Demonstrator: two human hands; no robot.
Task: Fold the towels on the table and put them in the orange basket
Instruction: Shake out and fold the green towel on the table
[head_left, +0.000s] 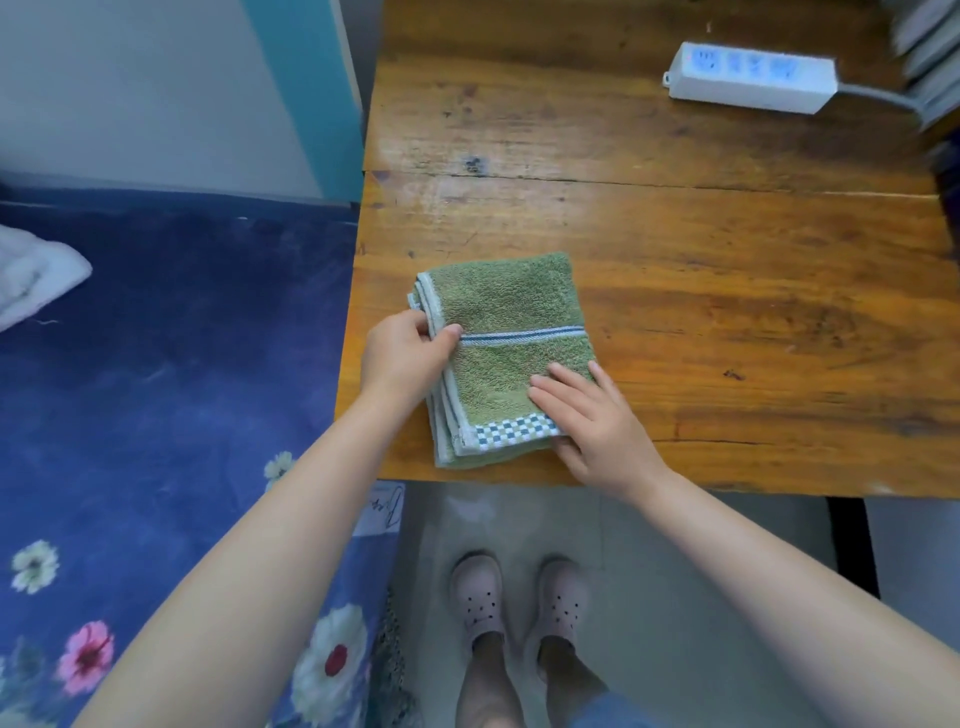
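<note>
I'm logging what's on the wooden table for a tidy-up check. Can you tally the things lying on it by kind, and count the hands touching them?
Towels: 1, the folded green towel
Power strips: 1, the white power strip
Hands on the towel: 2, the left hand pinching its edge, the right hand flat on it
Total: 2 things, 2 hands
</note>
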